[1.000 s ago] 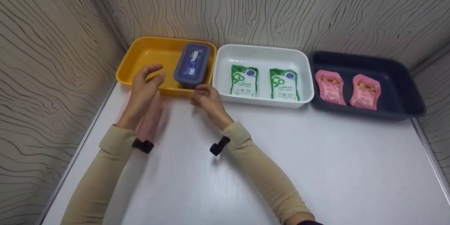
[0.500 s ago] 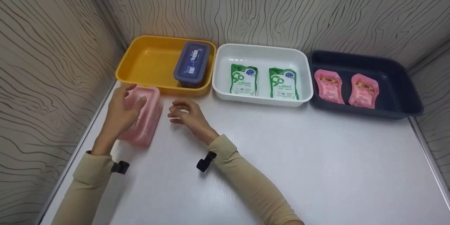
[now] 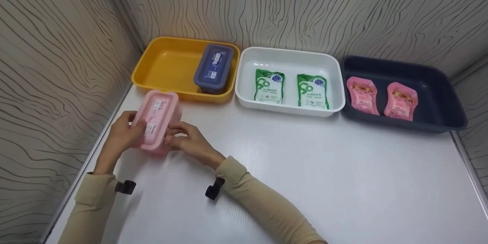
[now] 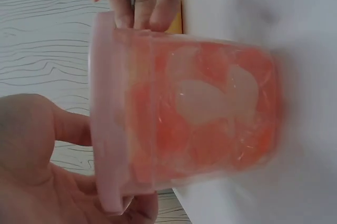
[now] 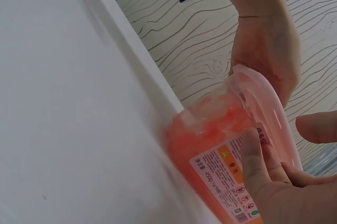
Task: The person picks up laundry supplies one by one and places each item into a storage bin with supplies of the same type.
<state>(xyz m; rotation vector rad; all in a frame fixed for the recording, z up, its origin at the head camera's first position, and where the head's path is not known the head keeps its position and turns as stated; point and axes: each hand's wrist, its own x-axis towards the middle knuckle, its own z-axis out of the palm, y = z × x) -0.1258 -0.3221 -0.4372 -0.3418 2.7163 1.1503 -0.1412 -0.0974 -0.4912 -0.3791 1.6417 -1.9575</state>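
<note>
A pink plastic box (image 3: 157, 120) with a lid and barcode stickers is held between both hands over the table, close to the yellow bin. Its clear orange-red side (image 4: 210, 103) fills the left wrist view. My left hand (image 3: 124, 131) grips the lid end from the left, thumb over the lid's edge. From the other side, the fingers of my right hand (image 3: 190, 143) hold the box by its right wall. In the right wrist view, fingertips of the right hand (image 5: 284, 182) lie on the printed label (image 5: 224, 174). The underside of the box is hidden.
Along the back wall stand a yellow bin (image 3: 164, 93) with a blue lidded box (image 3: 214, 66), a white bin (image 3: 289, 110) with two green-white pouches (image 3: 270, 87), and a dark blue bin (image 3: 438, 103) with two pink packs (image 3: 401, 101). A wall rises at the left.
Both hands have drawn back from the yellow bin toward the pink box. The left hand has taken hold of its left side, the right hand its right side, and the box has shifted slightly.
</note>
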